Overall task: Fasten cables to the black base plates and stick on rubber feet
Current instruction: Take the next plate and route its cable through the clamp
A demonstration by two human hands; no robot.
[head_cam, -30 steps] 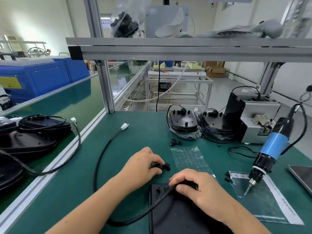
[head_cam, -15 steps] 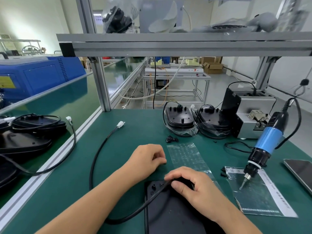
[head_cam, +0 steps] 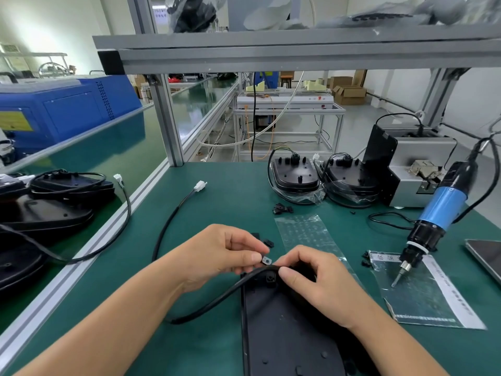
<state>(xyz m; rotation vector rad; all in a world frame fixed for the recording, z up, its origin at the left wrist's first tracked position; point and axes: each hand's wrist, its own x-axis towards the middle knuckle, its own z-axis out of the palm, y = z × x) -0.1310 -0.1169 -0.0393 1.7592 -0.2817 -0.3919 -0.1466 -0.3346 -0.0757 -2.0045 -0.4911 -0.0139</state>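
Observation:
A black base plate (head_cam: 282, 329) lies flat at the table's near edge. A black cable (head_cam: 168, 221) with a white plug (head_cam: 200, 185) runs from the far left, loops round and crosses the plate's top edge. My right hand (head_cam: 322, 283) presses the cable against the plate's top. My left hand (head_cam: 222, 251) pinches a small black clamp (head_cam: 266, 260) between thumb and forefinger, just above the cable. Another small black piece (head_cam: 269, 243) lies on the mat behind my fingers.
Two finished base plates (head_cam: 294, 176) with cables stand at the back, beside a grey screw feeder (head_cam: 414, 169). A blue electric screwdriver (head_cam: 433, 221) hangs at the right over a plastic bag (head_cam: 423, 291). A clear sheet (head_cam: 306, 232) lies mid-table. More plates (head_cam: 51, 213) are stacked on the left.
My left hand has lifted from the mat with the small clamp and brought it to the cable at the plate's top. My right hand still presses the cable there.

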